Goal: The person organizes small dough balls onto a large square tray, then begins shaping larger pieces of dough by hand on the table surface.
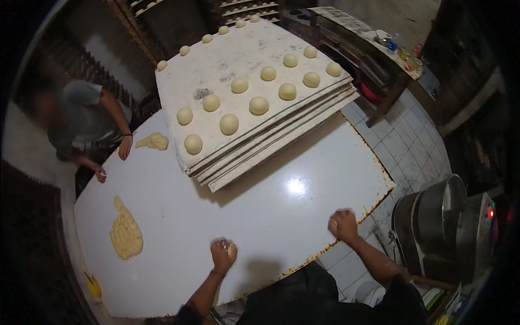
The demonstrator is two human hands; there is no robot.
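My left hand point(222, 257) is curled on the white tabletop near its front edge, with a pale bit of dough point(232, 250) showing at its side. Farther right, my right hand point(343, 225) rests as a closed fist near the table's rusty edge; whatever lies under its fingers is hidden. A large lump of dough point(127, 235) with a narrow tip lies left of my left hand. Beyond my hands, round dough balls point(259, 105) sit in rows on a stack of floured boards point(238, 59).
A co-worker point(89, 116) stands at the far left, hands at the table edge near a smaller dough lump point(157, 142). A steel mixer point(439, 222) with a lit red light stands at right. A narrow bench point(357, 32) with small items is behind. A yellow object point(93, 286) lies at lower left.
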